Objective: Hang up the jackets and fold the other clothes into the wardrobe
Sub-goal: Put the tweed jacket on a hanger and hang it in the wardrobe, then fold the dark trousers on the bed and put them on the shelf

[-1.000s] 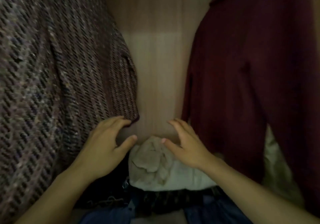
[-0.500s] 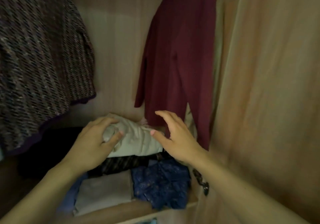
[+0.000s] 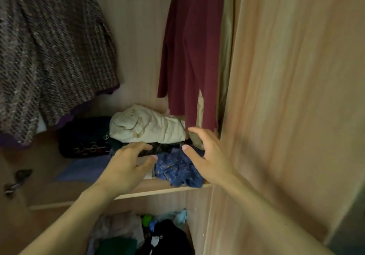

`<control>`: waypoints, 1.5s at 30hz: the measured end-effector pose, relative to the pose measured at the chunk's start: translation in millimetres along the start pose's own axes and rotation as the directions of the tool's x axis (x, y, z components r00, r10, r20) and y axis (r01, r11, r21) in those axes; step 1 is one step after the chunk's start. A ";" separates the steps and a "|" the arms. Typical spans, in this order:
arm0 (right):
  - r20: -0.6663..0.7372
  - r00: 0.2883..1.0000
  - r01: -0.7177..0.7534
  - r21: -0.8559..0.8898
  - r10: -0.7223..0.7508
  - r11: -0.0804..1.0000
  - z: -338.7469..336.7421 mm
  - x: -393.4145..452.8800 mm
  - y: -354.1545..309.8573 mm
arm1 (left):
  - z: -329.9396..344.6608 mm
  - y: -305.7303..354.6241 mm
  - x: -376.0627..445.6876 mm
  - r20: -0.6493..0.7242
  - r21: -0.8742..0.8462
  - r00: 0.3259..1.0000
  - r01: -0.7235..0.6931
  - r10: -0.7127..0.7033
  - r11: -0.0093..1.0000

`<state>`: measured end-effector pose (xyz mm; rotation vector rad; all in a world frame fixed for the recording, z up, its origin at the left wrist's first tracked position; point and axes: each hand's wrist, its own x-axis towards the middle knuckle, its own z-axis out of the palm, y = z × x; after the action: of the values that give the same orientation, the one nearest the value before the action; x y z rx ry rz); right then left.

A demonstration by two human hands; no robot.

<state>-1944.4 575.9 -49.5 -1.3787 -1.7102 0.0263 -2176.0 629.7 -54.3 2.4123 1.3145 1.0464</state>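
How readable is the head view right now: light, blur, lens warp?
Head view: dim, warm light; the lower compartment sits in deep shadow, its clothes hard to tell apart. Left hand and right hand are slightly motion-blurred. The cream bundle reads well. The wide lens bends the wardrobe side panel at the edges. No glare.

Wooden shelf (image 3: 158,192) carrying folded clothes: blue patterned garment (image 3: 177,170) lying at front edge, dark bag (image 3: 85,138) sitting at back left.

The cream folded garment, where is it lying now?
In the head view the cream folded garment lies on top of the pile on the wardrobe shelf, below the hanging maroon jacket, beyond both hands.
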 end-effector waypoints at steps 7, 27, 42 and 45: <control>-0.059 0.991 -0.128 -0.213 0.118 0.969 -65.3 -49.2 -40.1 | 14.1 53.5 -5.1 0.025 -0.186 0.978 -0.200 0.209 0.962; -0.536 0.730 -0.638 -0.315 0.424 0.703 -199.1 -359.5 -141.4 | 83.2 238.9 -185.0 0.204 -0.629 0.738 -0.405 0.644 0.663; -0.730 0.450 -0.857 -0.191 0.514 0.479 -358.0 -671.0 -213.4 | 141.2 464.8 -433.3 0.321 -0.736 0.565 -0.357 0.760 0.576; -0.755 0.397 -0.887 -0.171 0.522 0.428 -365.9 -709.5 -221.7 | 153.0 488.4 -448.4 0.335 -0.742 0.532 -0.359 0.778 0.566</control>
<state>-1906.3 -244.6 -158.3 -2.2295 -0.3832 -0.4137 -1912.3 9.8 -150.6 2.3440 -0.1634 0.4847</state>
